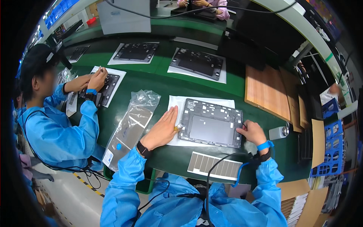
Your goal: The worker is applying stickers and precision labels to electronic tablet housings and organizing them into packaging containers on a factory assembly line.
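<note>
A dark grey tablet housing point(211, 128), dotted with small white pieces, lies on a white sheet point(174, 142) in front of me. My left hand point(163, 128) rests along its left edge with fingers stretched out; something yellowish and clear shows by the thumb. At the right edge my right hand point(252, 132) has thumb and fingertips closed; a small dark bit shows at the fingers, too small to name. Close to the table edge lies a sheet of grey rectangular strips point(215, 165). Left of my left hand is a clear plastic bag point(132, 125) with grey sheets.
A metal-capped bottle point(279, 132) stands right of my right hand, near a wooden board point(266, 89). Two more housings point(196, 63) point(137, 51) lie farther back on white sheets. A co-worker point(56, 113) in blue works at my left. Black cables point(208, 178) hang before me.
</note>
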`<action>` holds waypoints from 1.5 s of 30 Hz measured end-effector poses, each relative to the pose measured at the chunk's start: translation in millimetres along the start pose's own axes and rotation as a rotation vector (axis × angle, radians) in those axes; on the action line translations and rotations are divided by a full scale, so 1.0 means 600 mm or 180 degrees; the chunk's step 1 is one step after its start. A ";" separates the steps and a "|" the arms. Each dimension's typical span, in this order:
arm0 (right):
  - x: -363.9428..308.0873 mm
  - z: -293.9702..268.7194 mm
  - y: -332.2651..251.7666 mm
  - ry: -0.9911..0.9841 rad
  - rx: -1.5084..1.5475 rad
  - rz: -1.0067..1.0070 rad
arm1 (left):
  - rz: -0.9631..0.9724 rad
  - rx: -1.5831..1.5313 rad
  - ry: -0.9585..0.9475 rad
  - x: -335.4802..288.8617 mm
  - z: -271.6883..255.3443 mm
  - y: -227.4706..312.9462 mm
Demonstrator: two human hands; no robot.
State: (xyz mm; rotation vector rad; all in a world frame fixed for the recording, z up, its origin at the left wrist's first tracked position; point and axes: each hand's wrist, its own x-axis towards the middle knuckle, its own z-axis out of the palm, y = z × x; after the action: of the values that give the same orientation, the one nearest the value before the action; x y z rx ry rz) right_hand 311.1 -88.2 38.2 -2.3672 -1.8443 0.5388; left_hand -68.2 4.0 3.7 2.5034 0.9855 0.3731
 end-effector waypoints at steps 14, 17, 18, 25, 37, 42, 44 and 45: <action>0.021 0.053 -0.006 0.0291 0.2362 -0.0317 | -0.0632 0.0217 0.0044 -0.023 0.020 -0.011; 0.025 0.053 -0.003 -0.0021 0.2966 -0.0290 | -0.0384 -0.0152 0.0065 -0.021 0.017 -0.017; 0.025 0.051 -0.004 -0.0071 0.3115 -0.0234 | -0.0445 -0.0134 0.0030 -0.022 0.018 -0.019; 0.033 0.095 -0.030 0.0094 0.3082 -0.0008 | -0.0728 -0.0964 0.0100 -0.022 0.000 -0.002; -0.043 0.058 -0.007 0.1295 0.0207 -0.0517 | -0.0492 0.0357 -0.0458 -0.004 0.027 0.045; -0.102 -0.005 -0.008 0.1898 -0.0461 -0.0854 | -0.0498 -0.0039 0.0033 0.020 -0.011 0.132; -0.136 -0.037 -0.049 0.1851 0.0181 -0.1416 | -0.0787 -0.1707 -0.0484 0.014 -0.031 0.187; -0.151 -0.041 -0.075 0.1689 0.0533 -0.1637 | -0.0776 -0.1731 -0.0514 0.010 -0.020 0.203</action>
State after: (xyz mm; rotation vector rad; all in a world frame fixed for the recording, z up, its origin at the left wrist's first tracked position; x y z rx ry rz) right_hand 259.2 -159.0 93.4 -1.6156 -1.9299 0.0026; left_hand 2.4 -69.0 72.5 1.8730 0.9568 0.3062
